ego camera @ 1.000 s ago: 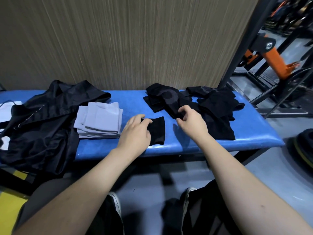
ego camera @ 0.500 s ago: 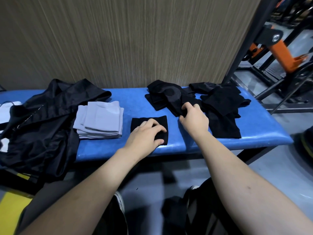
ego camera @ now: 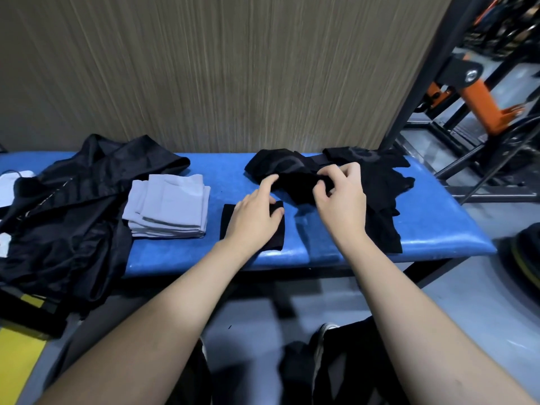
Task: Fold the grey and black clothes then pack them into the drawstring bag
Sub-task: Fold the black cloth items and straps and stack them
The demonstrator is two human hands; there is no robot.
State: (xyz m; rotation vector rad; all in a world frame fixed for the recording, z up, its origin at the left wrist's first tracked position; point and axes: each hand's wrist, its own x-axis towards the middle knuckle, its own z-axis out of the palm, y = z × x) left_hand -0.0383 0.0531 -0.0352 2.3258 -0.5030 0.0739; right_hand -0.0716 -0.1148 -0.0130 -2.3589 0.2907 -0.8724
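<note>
On the padded blue bench [ego camera: 321, 252], the right hand [ego camera: 340, 204] pinches a crumpled black garment [ego camera: 295, 185] with curled fingers, near the far edge, at the left side of the loose pile of black clothes [ego camera: 382, 200] that fills the right end. The left hand [ego camera: 252, 222] has relaxed, nearly straight fingers; its palm lies over the small folded black cloth [ego camera: 228, 220] close to the near edge, and its forefinger reaches to the crumpled garment.

I think the step in hand is to take the next black piece out of the pile for folding. To do it well, the right hand should lift only one piece and shake it free from the others. It is then good to spread it flat on the bare blue part between the two hands, with seams aligned, and fold it to the same size as the folded black cloth. The stack of folded grey clothes [ego camera: 169, 209] lies left of the middle and should stay untouched.

The large shiny black fabric [ego camera: 67, 200] at the left end may be the drawstring bag, but I cannot tell; its opening and cord are not clear. How many pieces are in the black pile is hard to make out, because black lies on black. The left end of the bench is cut off by the frame.
</note>
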